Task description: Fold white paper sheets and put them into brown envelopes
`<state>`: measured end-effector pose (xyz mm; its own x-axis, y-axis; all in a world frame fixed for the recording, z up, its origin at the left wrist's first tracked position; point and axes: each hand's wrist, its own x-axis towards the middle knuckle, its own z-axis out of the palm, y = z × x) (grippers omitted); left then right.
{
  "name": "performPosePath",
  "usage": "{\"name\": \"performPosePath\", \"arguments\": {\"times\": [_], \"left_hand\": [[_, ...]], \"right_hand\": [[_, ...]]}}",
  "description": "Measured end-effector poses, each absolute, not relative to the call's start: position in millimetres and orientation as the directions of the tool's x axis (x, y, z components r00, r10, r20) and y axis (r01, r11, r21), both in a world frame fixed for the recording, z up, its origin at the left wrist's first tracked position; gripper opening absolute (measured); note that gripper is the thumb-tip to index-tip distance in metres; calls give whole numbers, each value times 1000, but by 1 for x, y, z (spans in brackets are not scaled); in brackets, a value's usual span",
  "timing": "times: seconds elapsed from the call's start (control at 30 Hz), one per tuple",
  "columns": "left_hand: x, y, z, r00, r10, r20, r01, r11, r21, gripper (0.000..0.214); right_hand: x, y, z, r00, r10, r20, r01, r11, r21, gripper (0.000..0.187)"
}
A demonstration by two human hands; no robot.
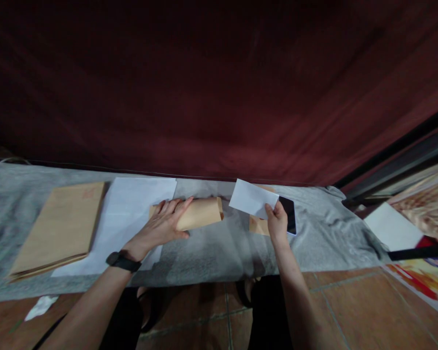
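Note:
My left hand lies on a small brown envelope on the grey cloth, fingers stretched over its left end and thumb under its edge. A black watch sits on that wrist. My right hand pinches a folded white paper by its lower right corner and holds it up above the cloth. Beneath it lie another brown envelope and a black phone.
A stack of large brown envelopes lies at the left, beside white sheets. A dark red curtain hangs behind the cloth. Tiled floor is in front, a white scrap at the left, printed papers at the right.

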<state>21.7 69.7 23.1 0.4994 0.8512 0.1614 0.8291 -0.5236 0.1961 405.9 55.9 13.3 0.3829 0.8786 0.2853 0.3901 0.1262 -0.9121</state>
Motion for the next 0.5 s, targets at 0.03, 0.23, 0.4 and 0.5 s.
{"name": "performPosePath", "arguments": {"times": [0.03, 0.23, 0.4, 0.5], "left_hand": [[22, 70, 23, 495, 853, 164, 830, -520, 201, 116], [24, 74, 22, 486, 855, 182, 831, -517, 206, 116], [24, 74, 20, 498, 845, 197, 829, -530, 177, 117], [24, 75, 19, 508, 833, 218, 824, -544, 158, 114]], "right_hand": [[406, 56, 13, 368, 888, 275, 367, 133, -921, 39], [401, 54, 9, 224, 950, 216, 375, 121, -919, 34], [404, 54, 9, 178, 963, 204, 346, 133, -929, 34], [407, 55, 7, 180, 967, 180, 330, 113, -937, 36]]}}
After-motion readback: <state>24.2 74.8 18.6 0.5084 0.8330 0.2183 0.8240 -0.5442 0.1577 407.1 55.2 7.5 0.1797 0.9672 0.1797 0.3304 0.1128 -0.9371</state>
